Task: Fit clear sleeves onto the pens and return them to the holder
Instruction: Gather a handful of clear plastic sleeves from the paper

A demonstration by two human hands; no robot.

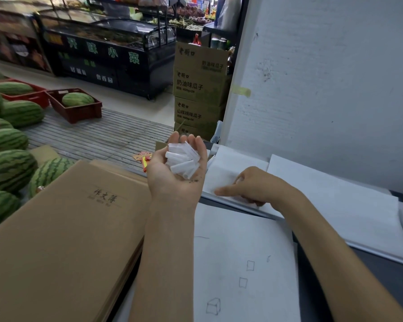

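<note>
The one camera rode on my head and looked forward and down, so both my forearms ran up from the bottom edge toward the middle of the frame. My left hand (172, 173) sat near the centre, close to the lens, and my right hand (254, 187) just beside it over the white sheets (242, 252). The wide lens also took in the brown notebooks (63, 228) at left, the watermelons (7, 140) beyond them, the white wall (323, 89) at right, and the dark shop counter (107, 56) far back.

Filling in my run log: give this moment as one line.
left hand: palm up, cupping clear sleeves | right hand: index finger out over white paper | pens, holder: not in view
</note>
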